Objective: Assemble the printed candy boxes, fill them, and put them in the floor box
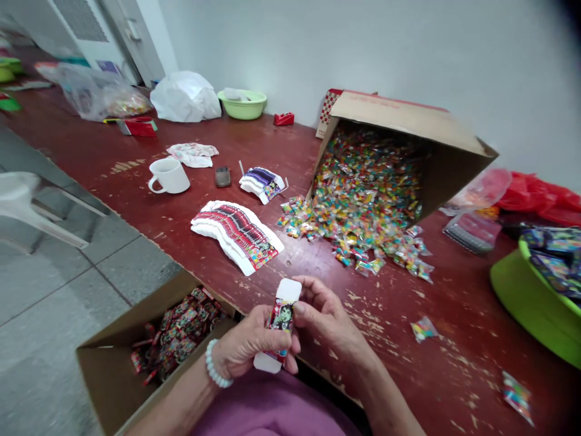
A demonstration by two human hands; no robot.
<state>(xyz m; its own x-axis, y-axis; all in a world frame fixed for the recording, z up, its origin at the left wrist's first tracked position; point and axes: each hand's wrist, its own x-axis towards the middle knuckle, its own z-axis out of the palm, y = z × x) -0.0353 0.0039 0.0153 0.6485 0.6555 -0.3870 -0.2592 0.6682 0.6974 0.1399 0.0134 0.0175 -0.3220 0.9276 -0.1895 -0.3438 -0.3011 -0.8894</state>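
Observation:
A small printed box (282, 316) with white end flaps is held in front of my lap. My left hand (256, 339), with a beaded bracelet at the wrist, is wrapped round its lower part. My right hand (320, 312) pinches its upper right edge between thumb and fingers. Beyond my hands lies a fanned stack of flat red printed boxes (240, 233), with a smaller purple stack (262, 181) behind it. A tipped cardboard carton (394, 109) spills small clear packets of coloured candy (363, 188) onto the red table (327, 375).
An open carton (97, 387) of filled red boxes (181, 333) stands at the lower left. A white mug (170, 175), a cloth (194, 154) and a pale green basin (244, 106) sit farther back. A green bowl (531, 303) is at the right, near two loose packets (423, 329).

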